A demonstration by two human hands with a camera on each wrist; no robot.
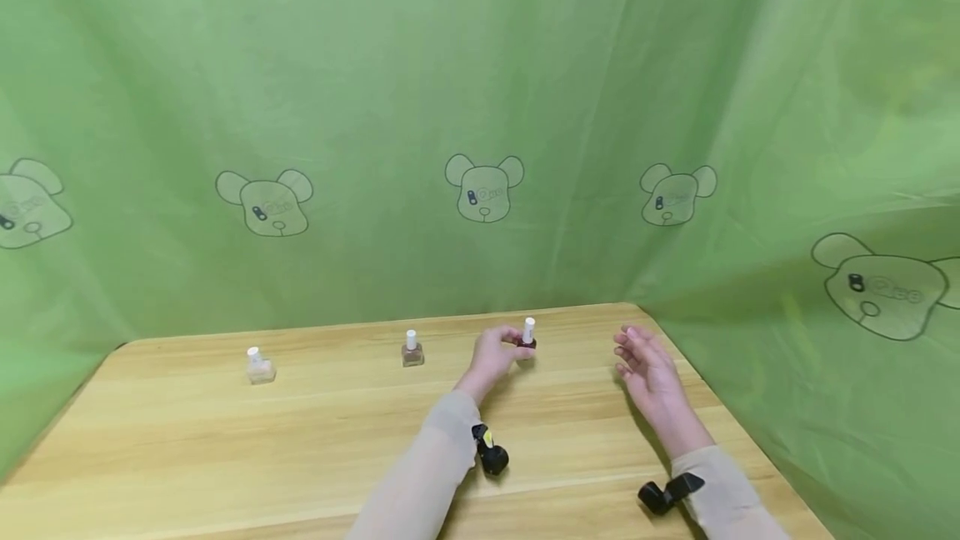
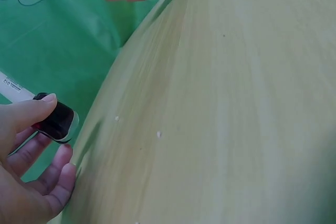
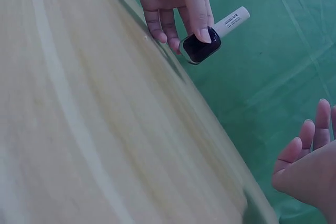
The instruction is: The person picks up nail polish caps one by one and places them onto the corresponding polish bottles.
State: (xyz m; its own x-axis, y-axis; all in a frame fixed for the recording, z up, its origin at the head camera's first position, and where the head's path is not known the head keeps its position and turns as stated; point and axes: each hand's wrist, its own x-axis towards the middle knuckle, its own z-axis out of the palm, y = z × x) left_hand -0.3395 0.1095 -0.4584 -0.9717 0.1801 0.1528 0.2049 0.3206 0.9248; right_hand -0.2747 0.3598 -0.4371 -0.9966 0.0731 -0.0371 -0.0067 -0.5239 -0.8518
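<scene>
My left hand (image 1: 495, 358) pinches a dark red nail polish bottle (image 2: 58, 120) by its glass body, thumb on the near face. Its white cap (image 3: 232, 21) points up and carries a printed label. The bottle is held close over the far part of the table. To the right, my right hand (image 1: 651, 369) hovers with fingers loosely bent and nothing in it. Left of my left hand stands a greyish-brown nail polish bottle (image 1: 412, 354) with a white cap. Farther left is a clear, pale nail polish bottle (image 1: 260, 370), also white-capped.
The wooden table (image 1: 300, 448) ends at a back edge against a green curtain (image 1: 375, 107) printed with bear heads. The curtain also runs along the table's right edge. Black cameras are strapped on both wrists, over light sleeves (image 1: 420, 465).
</scene>
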